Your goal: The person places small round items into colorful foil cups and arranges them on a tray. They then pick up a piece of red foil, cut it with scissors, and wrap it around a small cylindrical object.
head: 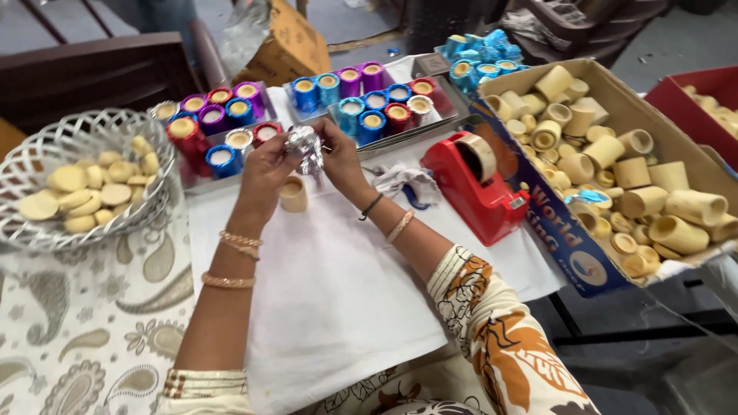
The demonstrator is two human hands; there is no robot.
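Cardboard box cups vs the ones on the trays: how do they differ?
The cups in the cardboard box are bare tan, while the tray cups are wrapped in shiny blue, red or purple foil. The box cups lie jumbled at all angles, but the tray cups stand upright in rows. Both are small open-topped cylinders.

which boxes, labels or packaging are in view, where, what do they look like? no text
Open cardboard box: right, brown, full of beige cups.
Printed flap: box's near side, blue with a round emblem.
Brown carton: top centre, tilted.
Red box: far right, partly cut off.
No screens.
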